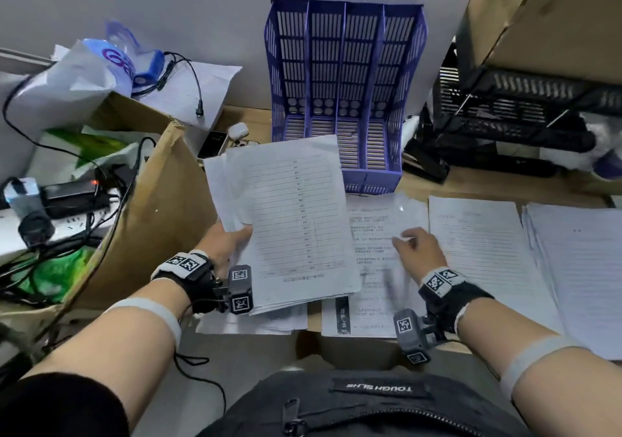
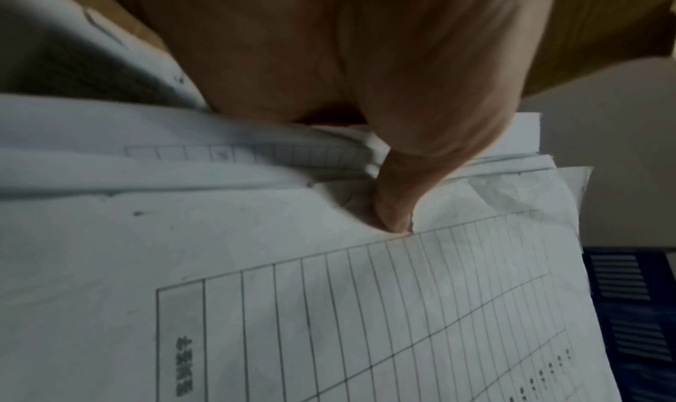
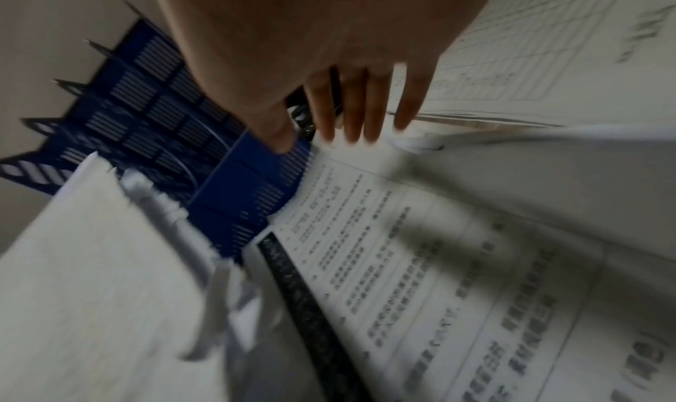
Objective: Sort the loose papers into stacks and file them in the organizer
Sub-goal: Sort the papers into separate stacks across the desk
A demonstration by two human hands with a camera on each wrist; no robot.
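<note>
My left hand (image 1: 232, 238) grips a thick sheaf of lined forms (image 1: 289, 221) by its left edge and holds it tilted above the desk; its thumb (image 2: 395, 203) presses on the top sheet (image 2: 329, 307). My right hand (image 1: 415, 244) hovers with loose, straight fingers (image 3: 351, 116) over a printed text page (image 1: 373, 234) lying flat on the desk, holding nothing. The blue four-slot organizer (image 1: 343, 93) stands against the wall behind the sheaf and shows no papers inside. Two more paper stacks (image 1: 481, 251) (image 1: 579, 268) lie to the right.
An open cardboard box (image 1: 161, 207) stands at the left beside a power strip and cables (image 1: 67, 197). A black mesh tray (image 1: 525, 106) sits at the back right under a large carton (image 1: 552, 12). Earbud case and phone (image 1: 235, 133) lie behind the sheaf.
</note>
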